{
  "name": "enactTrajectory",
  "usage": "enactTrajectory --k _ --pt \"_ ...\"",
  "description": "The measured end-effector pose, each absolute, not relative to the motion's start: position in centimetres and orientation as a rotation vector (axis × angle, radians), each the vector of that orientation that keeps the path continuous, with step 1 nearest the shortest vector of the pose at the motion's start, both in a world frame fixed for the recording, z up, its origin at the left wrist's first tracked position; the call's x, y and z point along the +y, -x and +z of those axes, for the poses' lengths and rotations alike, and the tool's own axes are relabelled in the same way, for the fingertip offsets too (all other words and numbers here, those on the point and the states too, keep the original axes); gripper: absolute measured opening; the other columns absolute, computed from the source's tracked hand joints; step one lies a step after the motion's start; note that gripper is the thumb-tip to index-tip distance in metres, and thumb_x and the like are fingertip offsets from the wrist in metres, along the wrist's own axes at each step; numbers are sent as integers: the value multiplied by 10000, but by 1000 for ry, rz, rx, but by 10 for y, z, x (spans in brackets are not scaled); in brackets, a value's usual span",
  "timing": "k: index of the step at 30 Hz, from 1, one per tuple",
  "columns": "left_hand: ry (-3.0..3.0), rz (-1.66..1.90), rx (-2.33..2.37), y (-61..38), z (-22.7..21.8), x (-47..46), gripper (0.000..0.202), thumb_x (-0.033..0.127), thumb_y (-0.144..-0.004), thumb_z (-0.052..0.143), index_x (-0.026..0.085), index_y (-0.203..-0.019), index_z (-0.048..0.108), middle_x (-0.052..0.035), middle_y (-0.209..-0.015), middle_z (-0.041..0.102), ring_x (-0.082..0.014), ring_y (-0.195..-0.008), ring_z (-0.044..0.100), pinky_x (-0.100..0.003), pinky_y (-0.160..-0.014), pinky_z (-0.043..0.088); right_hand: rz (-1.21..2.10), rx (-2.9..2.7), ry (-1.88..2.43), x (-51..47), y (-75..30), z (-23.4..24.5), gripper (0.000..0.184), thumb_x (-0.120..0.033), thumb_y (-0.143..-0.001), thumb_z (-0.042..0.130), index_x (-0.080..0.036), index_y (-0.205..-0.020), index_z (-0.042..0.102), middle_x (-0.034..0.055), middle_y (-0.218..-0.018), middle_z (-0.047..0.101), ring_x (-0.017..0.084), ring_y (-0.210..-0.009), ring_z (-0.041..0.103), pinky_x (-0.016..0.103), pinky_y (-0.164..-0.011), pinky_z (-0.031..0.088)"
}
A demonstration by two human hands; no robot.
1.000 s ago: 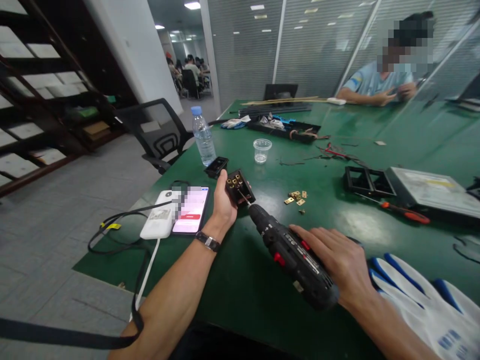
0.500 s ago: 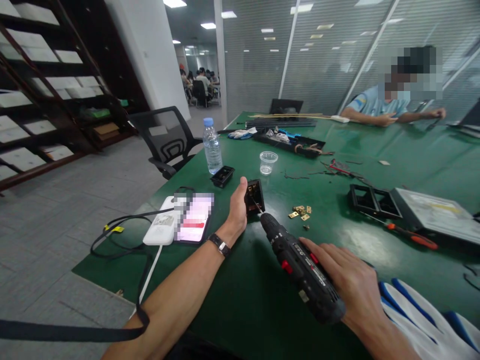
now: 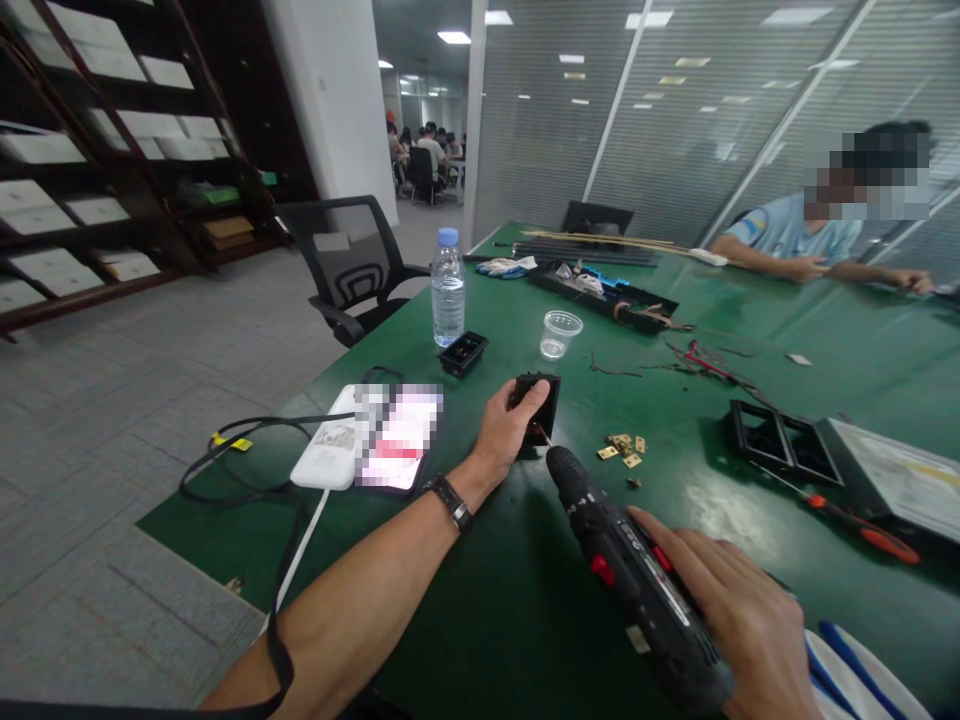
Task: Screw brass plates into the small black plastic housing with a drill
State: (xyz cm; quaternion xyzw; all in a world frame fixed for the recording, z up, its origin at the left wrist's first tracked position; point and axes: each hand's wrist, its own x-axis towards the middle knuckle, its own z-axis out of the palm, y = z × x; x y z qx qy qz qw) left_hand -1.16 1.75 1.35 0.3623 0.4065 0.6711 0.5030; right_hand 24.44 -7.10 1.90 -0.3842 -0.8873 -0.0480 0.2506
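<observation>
My left hand (image 3: 504, 430) grips a small black socket box (image 3: 541, 397) and holds it down on the green table (image 3: 480, 570). My right hand (image 3: 739, 620) is wrapped round a black cordless drill (image 3: 634, 580) with red buttons. The drill's thin bit points at the near edge of the box, close to my left thumb. A few small brass parts (image 3: 622, 448) lie just right of the box.
A phone and a white power bank (image 3: 330, 450) with cables lie at the left. A water bottle (image 3: 448, 290), a second black box (image 3: 463, 353), a plastic cup (image 3: 559, 333), black frames (image 3: 780, 440), a red screwdriver (image 3: 862, 525) and a white glove (image 3: 862, 680) are around. Another person sits at the far right.
My left hand has turned the box from tilted up, terminals showing, to flat on the table. The drill followed it down and forward. My view has shifted left.
</observation>
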Motion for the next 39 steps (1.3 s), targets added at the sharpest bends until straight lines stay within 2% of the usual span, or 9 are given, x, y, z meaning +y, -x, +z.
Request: enactTrajectory --k 7,13,22,27,33,39 --pt "-764 1670 958 15 7 26 488 549 -741 740 150 -1013 672 -52 -929 656 -135 -731 615 -243 -628 523 -74 -2396 1029 -69 -249 18 442 -333 -977 440 -220 -1402 485 67 -1013 636 220 -871 595 346 -754 409" --pt "-735 1664 1024 15 3 29 526 556 -723 756 135 -1015 635 -59 -835 658 -145 -664 623 -261 -580 532 -47 -2324 1062 -71 -247 21 421 -357 -975 443 -246 -1378 497 67 -1008 636 229 -865 591 361 -755 415" --pt "-771 1638 980 23 -7 32 511 365 -700 818 142 -1109 609 -102 -975 694 -200 -823 674 -344 -753 561 15 -2224 1095 -70 -250 24 407 -374 -957 468 -261 -1344 524 60 -1006 660 228 -829 606 353 -710 441" --pt "-811 1625 997 23 -8 32 500 307 -681 824 148 -1107 615 -93 -984 696 -192 -815 672 -328 -755 548 -25 -2283 1016 -67 -251 25 408 -337 -943 499 -227 -1335 523 57 -979 667 203 -792 614 322 -663 462" --pt "-882 1624 1025 21 -9 33 458 319 -703 803 151 -1087 619 -68 -938 686 -203 -855 671 -311 -757 537 -78 -2370 1007 -66 -249 22 432 -327 -893 540 -212 -1310 547 62 -957 666 220 -804 628 338 -674 469" --pt "-955 1606 1053 20 -11 33 435 312 -720 790 157 -1086 614 -79 -986 679 -210 -893 671 -290 -747 536 -67 -2399 1033 -68 -246 28 426 -308 -868 536 -191 -1277 568 67 -925 658 219 -779 627 337 -660 460"
